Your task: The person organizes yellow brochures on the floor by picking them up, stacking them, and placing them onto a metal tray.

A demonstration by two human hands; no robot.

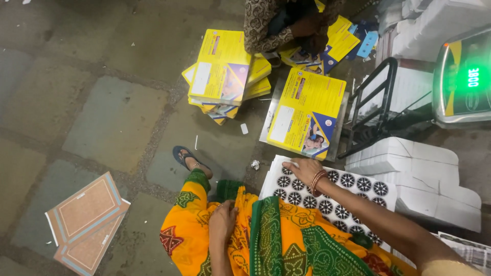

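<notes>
Head view, only one. My right hand (pixel 306 168) lies flat, fingers spread and open, on the far-left corner of the white sheets (pixel 332 194) printed with black round wheel marks; it clamps nothing, just presses the top sheet. The stack lies under and to the right of this hand, long axis running from near my knee out to the right, slightly slanted. My left hand (pixel 222 221) rests on my lap on the orange-green cloth (pixel 266 240), fingers loosely curled, holding nothing I can see; it is well apart from the sheets, so the right hand is the nearer one.

Just beyond the right hand, a yellow booklet (pixel 307 113) sits on a grey scale plate (pixel 341 134), long axis pointing away from me. Further left of that, a loose yellow pile (pixel 222 76) on the floor (pixel 102 117). Another person's arm (pixel 266 25) works at more yellow booklets past it. Right of my hand: white bundles (pixel 409 168) and a scale display (pixel 463 82) lit green. Far left of my left hand, brown boards (pixel 87 220). My sandalled foot (pixel 192 161) is just ahead of the left hand.
</notes>
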